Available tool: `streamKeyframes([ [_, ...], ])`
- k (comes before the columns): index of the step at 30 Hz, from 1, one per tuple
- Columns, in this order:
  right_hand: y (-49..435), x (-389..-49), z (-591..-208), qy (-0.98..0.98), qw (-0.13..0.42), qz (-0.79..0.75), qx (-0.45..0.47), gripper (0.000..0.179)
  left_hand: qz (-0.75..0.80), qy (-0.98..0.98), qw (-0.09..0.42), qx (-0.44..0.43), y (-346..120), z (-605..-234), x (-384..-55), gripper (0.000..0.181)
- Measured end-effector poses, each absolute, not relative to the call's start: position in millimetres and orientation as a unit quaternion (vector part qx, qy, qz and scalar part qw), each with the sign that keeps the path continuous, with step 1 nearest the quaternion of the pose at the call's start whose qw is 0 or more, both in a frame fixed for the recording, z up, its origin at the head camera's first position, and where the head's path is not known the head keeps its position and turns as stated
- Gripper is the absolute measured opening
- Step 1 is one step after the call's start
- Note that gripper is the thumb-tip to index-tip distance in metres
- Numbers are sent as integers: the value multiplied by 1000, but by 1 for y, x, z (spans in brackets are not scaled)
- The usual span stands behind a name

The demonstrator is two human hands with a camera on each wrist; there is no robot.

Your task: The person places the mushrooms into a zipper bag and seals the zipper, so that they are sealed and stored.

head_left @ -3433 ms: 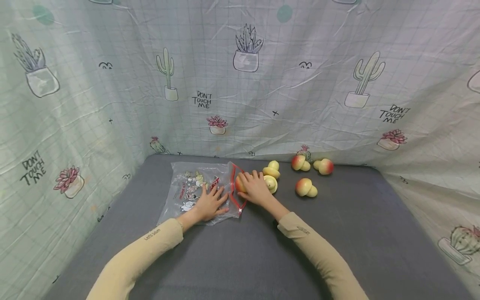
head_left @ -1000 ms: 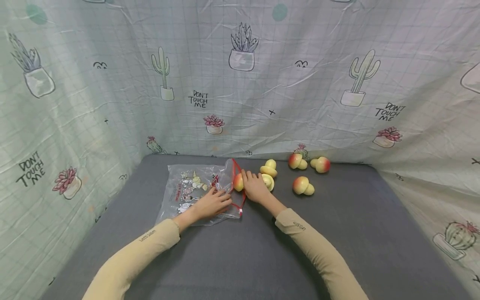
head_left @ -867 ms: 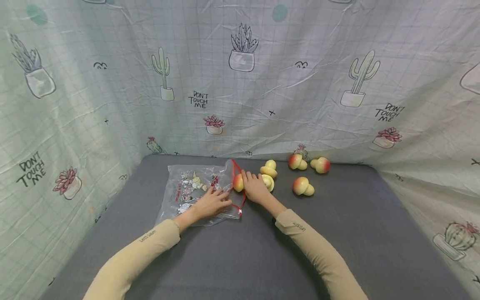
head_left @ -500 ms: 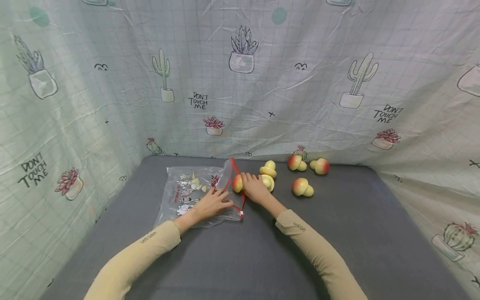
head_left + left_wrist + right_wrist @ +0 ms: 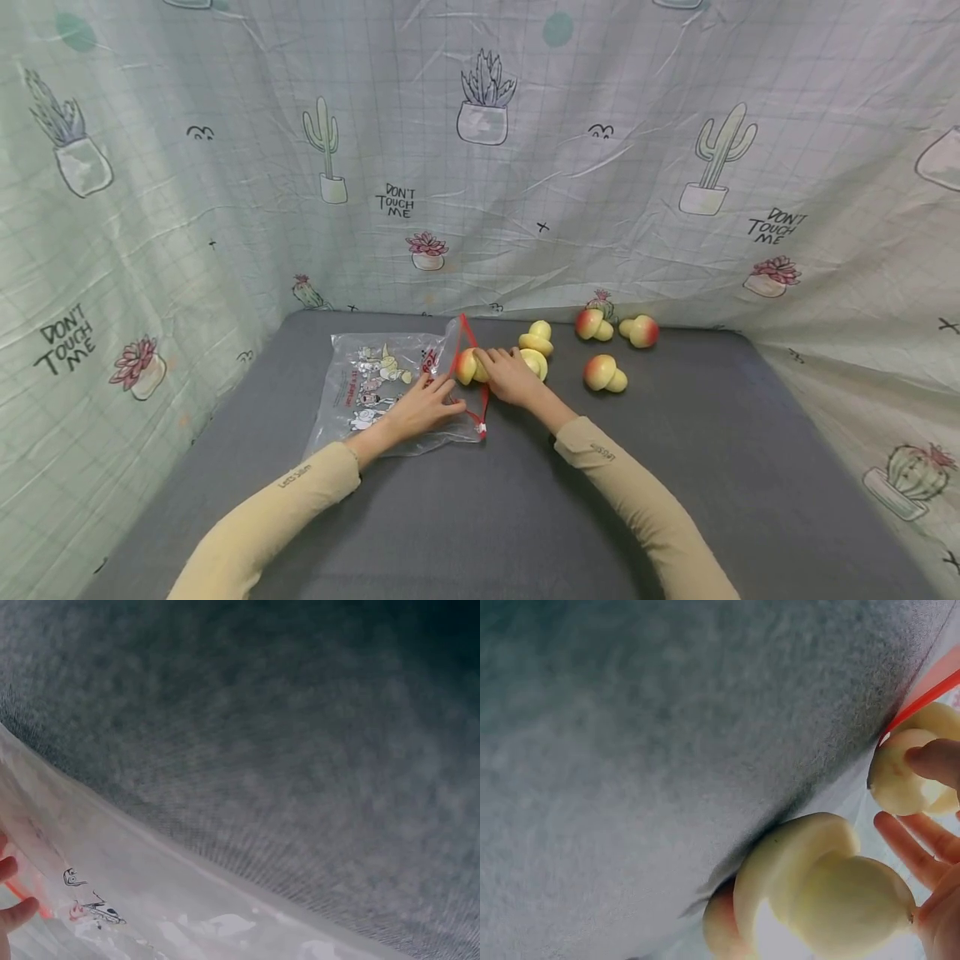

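Note:
A clear plastic zip bag (image 5: 352, 367) with cartoon print lies flat on the table, its red-edged mouth raised and facing right. My left hand (image 5: 420, 408) pinches the mouth's edge between thumb and fingers; the left wrist view shows those fingertips (image 5: 22, 909) at the red strip. My right hand (image 5: 513, 377) grips a red-and-yellow toy mushroom (image 5: 468, 367), cap leftward, at the bag's mouth. In the right wrist view, thumb and fingers close around its pale stem (image 5: 896, 776). Beside that hand lies another mushroom (image 5: 847, 904), stem toward the palm.
Behind the right hand is a yellow mushroom (image 5: 536, 340), touching or close to the one (image 5: 535, 363) beside the hand. Farther right lie three more mushrooms, the nearest (image 5: 603, 374) in front of two by the curtain (image 5: 555, 208). The grey table (image 5: 480, 517) extends toward the person.
My left hand's fingers have gone from spread on the bag to pinching its mouth. My right hand has moved slightly left, bringing the mushroom's cap into the red-edged mouth.

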State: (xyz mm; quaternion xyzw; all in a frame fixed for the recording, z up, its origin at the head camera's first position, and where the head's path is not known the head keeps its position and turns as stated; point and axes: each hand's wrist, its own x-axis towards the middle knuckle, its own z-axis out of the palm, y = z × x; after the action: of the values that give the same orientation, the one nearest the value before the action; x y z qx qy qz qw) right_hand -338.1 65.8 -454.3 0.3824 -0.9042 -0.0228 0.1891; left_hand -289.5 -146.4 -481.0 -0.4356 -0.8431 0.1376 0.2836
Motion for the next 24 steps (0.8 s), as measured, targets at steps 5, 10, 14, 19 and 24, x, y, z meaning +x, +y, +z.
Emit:
streamKeyframes([
  [5, 69, -336, -456, -890, 223, -49, 394, 52, 118, -844, 279, -443, -148, -480, -288, 20],
  [10, 71, -334, -457, -884, 233, -56, 401, 56, 86, -833, 278, -471, -146, -478, -288, 25],
  [14, 72, -332, -456, -888, 220, -61, 398, 57, 46, -823, 270, -497, -146, -477, -290, 25],
  [19, 73, -327, -454, -893, 206, -43, 398, 59, 26, -820, 252, -513, -149, -475, -291, 28],
  [24, 73, -324, -454, -892, 219, -42, 393, 58, 29, -826, 239, -509, -153, -472, -290, 30],
])
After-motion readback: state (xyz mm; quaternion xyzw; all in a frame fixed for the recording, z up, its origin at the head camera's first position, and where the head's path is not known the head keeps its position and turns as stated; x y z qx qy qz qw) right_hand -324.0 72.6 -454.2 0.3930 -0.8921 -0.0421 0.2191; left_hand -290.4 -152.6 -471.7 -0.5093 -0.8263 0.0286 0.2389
